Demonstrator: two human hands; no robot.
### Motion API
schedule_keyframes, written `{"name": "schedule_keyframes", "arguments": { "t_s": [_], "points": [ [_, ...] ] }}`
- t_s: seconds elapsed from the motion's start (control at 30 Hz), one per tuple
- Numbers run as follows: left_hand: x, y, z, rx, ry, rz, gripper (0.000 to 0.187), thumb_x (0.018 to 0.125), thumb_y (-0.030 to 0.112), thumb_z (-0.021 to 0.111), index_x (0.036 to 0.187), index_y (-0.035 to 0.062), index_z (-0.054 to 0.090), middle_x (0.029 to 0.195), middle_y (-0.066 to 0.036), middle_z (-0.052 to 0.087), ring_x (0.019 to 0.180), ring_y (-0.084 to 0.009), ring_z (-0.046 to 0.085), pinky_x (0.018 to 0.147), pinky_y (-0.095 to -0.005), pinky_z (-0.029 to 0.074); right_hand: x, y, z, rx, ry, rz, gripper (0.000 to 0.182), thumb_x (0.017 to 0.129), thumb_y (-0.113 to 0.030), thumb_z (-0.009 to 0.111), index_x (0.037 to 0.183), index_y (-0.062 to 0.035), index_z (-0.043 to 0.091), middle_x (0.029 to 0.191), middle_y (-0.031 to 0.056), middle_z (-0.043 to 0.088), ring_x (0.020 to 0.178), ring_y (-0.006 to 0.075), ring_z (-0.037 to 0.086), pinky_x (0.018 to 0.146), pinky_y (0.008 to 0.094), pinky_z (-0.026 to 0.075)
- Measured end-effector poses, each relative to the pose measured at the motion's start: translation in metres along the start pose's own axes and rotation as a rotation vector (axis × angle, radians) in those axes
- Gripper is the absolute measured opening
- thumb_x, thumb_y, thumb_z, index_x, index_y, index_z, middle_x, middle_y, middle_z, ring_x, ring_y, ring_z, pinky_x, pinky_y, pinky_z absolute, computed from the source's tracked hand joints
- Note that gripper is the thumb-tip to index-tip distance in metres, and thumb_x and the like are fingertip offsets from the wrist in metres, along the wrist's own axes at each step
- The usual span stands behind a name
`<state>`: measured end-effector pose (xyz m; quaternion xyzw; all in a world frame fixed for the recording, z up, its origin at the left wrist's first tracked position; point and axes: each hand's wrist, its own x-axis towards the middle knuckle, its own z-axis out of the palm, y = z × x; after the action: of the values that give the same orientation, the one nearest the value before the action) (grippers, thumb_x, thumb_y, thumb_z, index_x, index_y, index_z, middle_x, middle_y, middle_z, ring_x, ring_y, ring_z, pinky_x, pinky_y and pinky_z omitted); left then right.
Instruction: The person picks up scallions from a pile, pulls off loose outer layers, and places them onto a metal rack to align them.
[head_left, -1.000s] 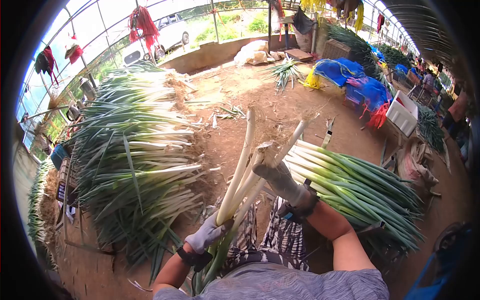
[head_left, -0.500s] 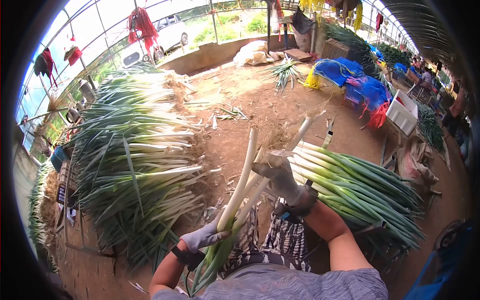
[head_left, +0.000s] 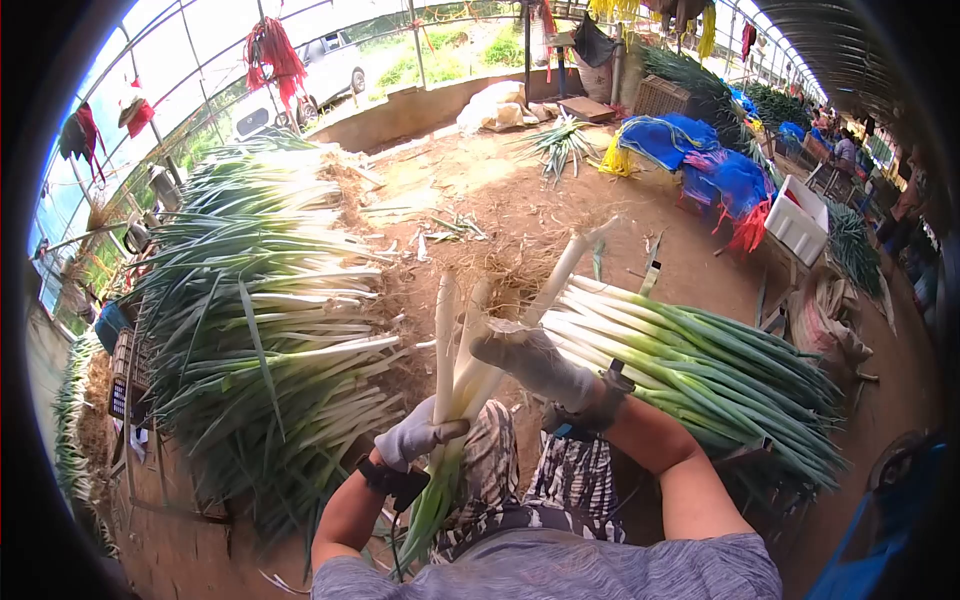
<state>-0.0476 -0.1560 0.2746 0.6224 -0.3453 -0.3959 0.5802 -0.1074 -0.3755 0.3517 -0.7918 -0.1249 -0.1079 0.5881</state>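
Over soil (head_left: pixel 485 200), left hand (head_left: pixel 415 437) clasps leeks (head_left: pixel 445 345); right hand (head_left: pixel 540 370), grip unclear, is beside roots (head_left: pixel 503 280).

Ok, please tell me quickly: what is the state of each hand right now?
Left hand: closed around several green onion stalks.
Right hand: at the stalks, near their roots; partly hidden, so open or closed cannot be told.

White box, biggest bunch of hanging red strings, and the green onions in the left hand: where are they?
White box (head_left: pixel 800 236): head view, outer side wall.
Red strings (head_left: pixel 274 58): head view, middle of the bunch.
Green onions (head_left: pixel 444 335): head view, leftmost held pale stem.
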Motion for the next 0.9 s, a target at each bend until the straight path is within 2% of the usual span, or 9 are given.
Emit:
{"name": "schedule_keyframes", "arguments": {
  "t_s": [0.07,0.17,0.2,0.33,0.43,0.57,0.7,0.83,0.9],
  "points": [
    [-0.003,-0.002,-0.007,0.048,0.006,-0.056,0.050,0.080,0.027,0.068,0.120,0.0035,0.050,0.098,-0.002,0.055,0.089,-0.0114,0.049,0.078,-0.0263,0.043,-0.002,-0.018,-0.002,0.127,-0.055,0.089,0.036,0.093,-0.037,0.058,0.099,-0.0022,0.063,0.088,0.0027,0.062,0.083,0.0098,0.054,0.073,0.0279,0.046],
    [-0.005,0.030,0.006,0.021,0.122,0.051,0.058,0.079,0.024,0.068,0.128,0.0036,0.044,0.106,-0.003,0.054,0.096,-0.0132,0.049,0.085,-0.0275,0.042,0.004,-0.013,0.009,0.372,-0.083,0.116,0.030,0.092,-0.030,0.060,0.104,-0.0019,0.062,0.095,0.0009,0.062,0.090,0.0081,0.054,0.078,0.0272,0.047],
    [-0.003,0.037,0.009,0.049,0.146,0.032,0.069,0.077,0.024,0.072,0.134,0.0035,0.039,0.112,-0.005,0.053,0.101,-0.0148,0.049,0.090,-0.0290,0.041,0.007,0.003,0.018,0.419,-0.087,0.099,0.032,0.091,-0.027,0.062,0.111,-0.0019,0.060,0.101,0.0022,0.061,0.095,0.0086,0.054,0.081,0.0268,0.048],
    [0.002,0.041,0.008,0.140,0.208,0.094,0.076,0.070,0.021,0.079,0.133,0.0032,0.039,0.118,-0.008,0.054,0.107,-0.0164,0.050,0.093,-0.0316,0.042,0.008,0.030,0.046,0.479,-0.034,0.183,0.040,0.091,-0.034,0.062,0.115,-0.0021,0.057,0.102,0.0040,0.060,0.095,0.0108,0.054,0.080,0.0275,0.048],
    [0.006,0.042,0.012,0.208,0.230,0.138,0.075,0.070,0.020,0.079,0.131,0.0028,0.040,0.119,-0.009,0.053,0.110,-0.0176,0.049,0.095,-0.0322,0.041,0.014,0.018,0.045,0.331,-0.074,0.167,0.043,0.090,-0.038,0.063,0.113,-0.0018,0.057,0.100,0.0043,0.060,0.094,0.0108,0.054,0.079,0.0274,0.047],
    [0.009,0.035,0.003,0.263,0.422,0.057,0.043,0.078,0.013,0.069,0.115,0.0014,0.051,0.094,-0.004,0.059,0.081,-0.0113,0.057,0.070,-0.0276,0.049,0.032,0.016,0.048,0.315,-0.149,0.091,0.048,0.087,-0.041,0.065,0.112,-0.0022,0.054,0.100,0.0061,0.059,0.092,0.0123,0.055,0.078,0.0294,0.048],
    [0.010,0.081,-0.025,0.216,0.550,0.267,0.024,0.079,0.012,0.066,0.099,0.0023,0.058,0.082,-0.001,0.058,0.074,-0.0103,0.056,0.064,-0.0257,0.046,0.035,0.003,0.063,0.231,-0.259,-0.001,0.086,0.078,-0.043,0.074,0.136,0.0018,0.029,0.122,0.0177,0.050,0.113,0.0253,0.049,0.096,0.0337,0.041],
    [0.008,0.156,-0.025,0.204,0.805,0.369,0.022,0.078,0.013,0.069,0.095,0.0021,0.059,0.081,-0.001,0.057,0.074,-0.0093,0.052,0.064,-0.0269,0.043,0.036,0.030,0.101,-0.171,-0.189,-0.151,0.129,0.063,-0.037,0.085,0.144,0.0071,-0.006,0.142,0.0291,0.025,0.133,0.0393,0.029,0.113,0.0340,0.022],
    [0.006,0.191,-0.007,0.154,0.845,0.529,0.023,0.078,0.014,0.070,0.095,0.0024,0.060,0.084,-0.003,0.058,0.077,-0.0102,0.052,0.067,-0.0278,0.043,0.053,0.019,0.115,-0.178,-0.011,-0.278,0.130,0.060,-0.033,0.087,0.144,0.0067,-0.004,0.142,0.0298,0.024,0.132,0.0400,0.030,0.113,0.0350,0.022]
  ]
}}
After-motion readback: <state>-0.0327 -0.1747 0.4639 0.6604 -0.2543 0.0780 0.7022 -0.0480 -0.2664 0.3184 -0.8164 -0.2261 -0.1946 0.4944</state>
